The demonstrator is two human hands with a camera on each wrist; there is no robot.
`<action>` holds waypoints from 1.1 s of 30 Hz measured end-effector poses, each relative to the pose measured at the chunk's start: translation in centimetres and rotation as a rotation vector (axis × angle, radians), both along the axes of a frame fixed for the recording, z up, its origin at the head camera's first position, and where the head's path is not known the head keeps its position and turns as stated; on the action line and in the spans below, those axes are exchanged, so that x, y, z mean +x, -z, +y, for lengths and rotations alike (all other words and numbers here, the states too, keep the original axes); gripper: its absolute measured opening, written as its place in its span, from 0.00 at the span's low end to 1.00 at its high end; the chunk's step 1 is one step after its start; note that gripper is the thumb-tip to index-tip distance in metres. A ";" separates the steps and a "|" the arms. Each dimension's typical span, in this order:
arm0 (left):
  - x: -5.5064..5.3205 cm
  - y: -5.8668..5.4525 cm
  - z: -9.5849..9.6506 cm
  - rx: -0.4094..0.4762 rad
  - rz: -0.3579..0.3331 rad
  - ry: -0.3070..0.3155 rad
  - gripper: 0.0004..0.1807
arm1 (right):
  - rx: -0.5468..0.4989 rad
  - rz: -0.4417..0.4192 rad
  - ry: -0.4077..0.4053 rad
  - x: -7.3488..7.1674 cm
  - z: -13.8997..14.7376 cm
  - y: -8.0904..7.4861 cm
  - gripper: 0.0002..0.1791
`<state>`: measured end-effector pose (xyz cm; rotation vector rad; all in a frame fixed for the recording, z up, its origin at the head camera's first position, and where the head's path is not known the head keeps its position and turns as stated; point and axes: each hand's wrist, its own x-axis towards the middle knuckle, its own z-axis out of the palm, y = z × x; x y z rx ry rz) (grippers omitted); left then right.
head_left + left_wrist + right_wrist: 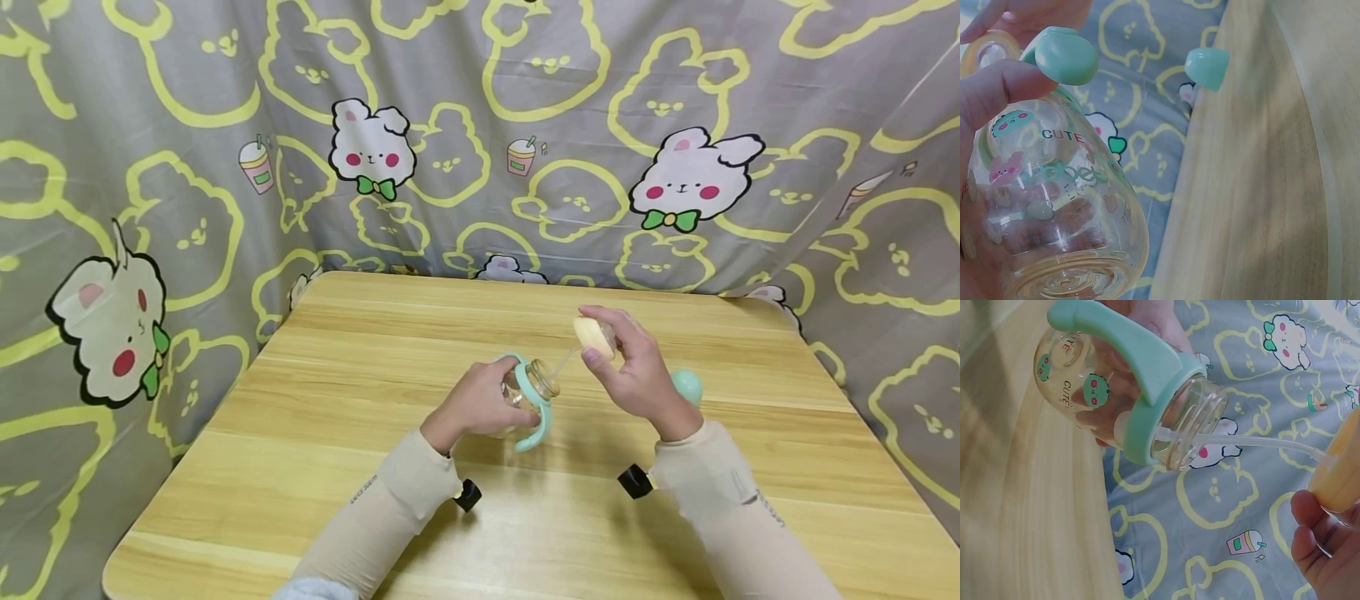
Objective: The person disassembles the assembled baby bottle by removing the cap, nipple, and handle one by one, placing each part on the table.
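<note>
My left hand (480,400) grips a clear baby bottle (1066,187) with a mint-green handle ring (1147,406), tilted with its open threaded mouth toward the right. Between thumb and fingers, my right hand (633,367) holds the pale yellow bottle collar (594,337) with its nipple top. A thin clear straw (1260,443) runs from the collar through the bottle's mouth, its lower end inside. The collar itself is apart from the mouth. Printed animal faces and the word CUTE show on the bottle.
A mint-green cap (687,387) stands on the wooden table (300,467) just beyond my right wrist. Patterned curtains (450,83) close off the table's back and sides. A small black camera mount (636,481) hangs from the right wrist, another (468,495) from the left.
</note>
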<state>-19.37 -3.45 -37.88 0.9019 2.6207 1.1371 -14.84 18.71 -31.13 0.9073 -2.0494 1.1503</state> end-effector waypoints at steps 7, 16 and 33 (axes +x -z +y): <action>-0.1 0.3 -0.1 -0.001 0.001 0.000 0.24 | 0.000 0.008 0.004 0.0 -0.1 -0.4 0.29; -0.2 0.2 -0.1 -0.009 0.018 -0.008 0.24 | -0.007 0.011 0.012 -2.3 1.7 2.0 0.33; -0.3 0.3 0.2 -0.054 0.014 -0.021 0.24 | -0.017 0.039 0.029 -2.7 2.6 2.2 0.34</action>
